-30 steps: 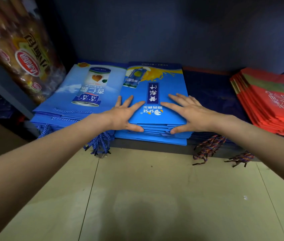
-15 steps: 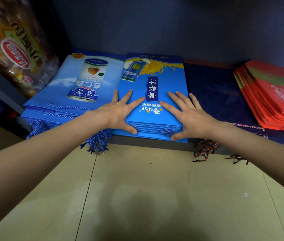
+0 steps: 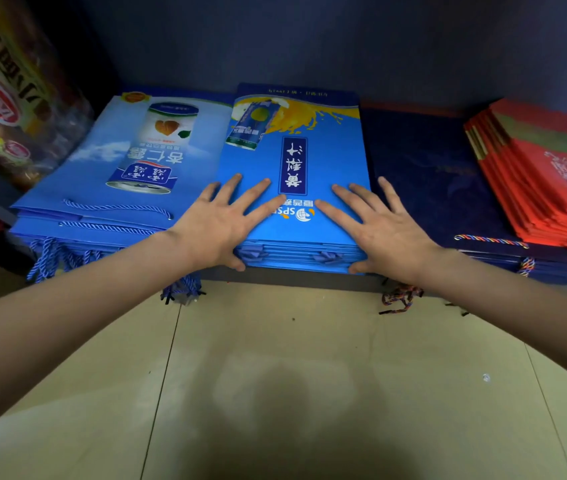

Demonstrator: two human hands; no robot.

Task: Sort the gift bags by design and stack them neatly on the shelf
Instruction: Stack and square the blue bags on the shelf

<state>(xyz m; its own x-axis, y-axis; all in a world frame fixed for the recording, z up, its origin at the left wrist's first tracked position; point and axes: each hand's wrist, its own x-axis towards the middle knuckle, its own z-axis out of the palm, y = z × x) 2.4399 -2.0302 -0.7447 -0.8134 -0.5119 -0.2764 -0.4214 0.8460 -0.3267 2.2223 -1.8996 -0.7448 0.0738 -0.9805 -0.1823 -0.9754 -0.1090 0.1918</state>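
Both hands on mid stack.

place: shop stockroom | evidence: shelf of stacked printed gift bags, packaged snacks

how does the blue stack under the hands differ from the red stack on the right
The bright blue paper gift bag stack with the orange splash print lies square, edges flush; the red paper gift bag stack is fanned, edges stepped. The left hand and right hand press flat on the blue stack; nothing touches the red. Both lie flat on the dark shelf.
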